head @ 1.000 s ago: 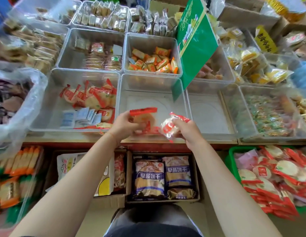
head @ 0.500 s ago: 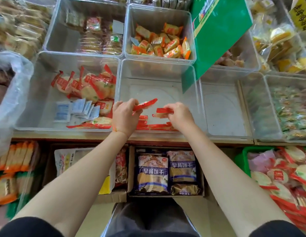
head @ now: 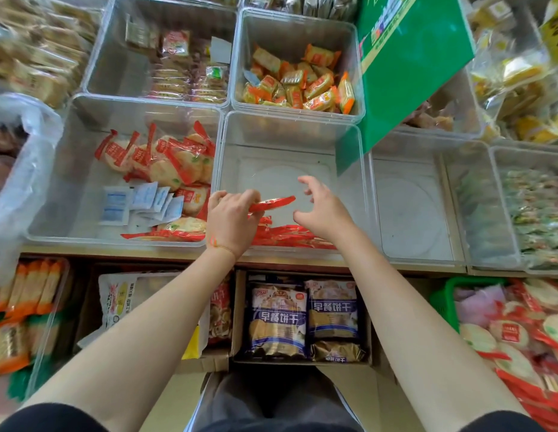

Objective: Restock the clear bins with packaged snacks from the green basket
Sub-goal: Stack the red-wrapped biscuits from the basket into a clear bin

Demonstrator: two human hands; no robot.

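My left hand (head: pixel 231 222) pinches a flat red-wrapped snack packet (head: pixel 273 203) over the front of a clear bin (head: pixel 290 132) in the middle of the shelf. Several red packets (head: pixel 290 238) lie along that bin's near wall. My right hand (head: pixel 324 207) hovers just right of the held packet with fingers spread and nothing in it. The green basket (head: pixel 444 299) stands low at the right, heaped with more red-and-white rice cracker packets (head: pixel 514 335).
The clear bin to the left (head: pixel 72 169) holds red cracker packets and small white sachets. A bin behind holds orange snacks (head: pixel 298 82). A green sign (head: pixel 408 67) leans over the bins at right. Cardboard boxes with blue biscuit bags (head: pixel 277 319) sit below the shelf.
My right hand has let go of its red packet, which now lies in the middle bin, and has opened. My left hand still holds its packet, lowered over the bin.
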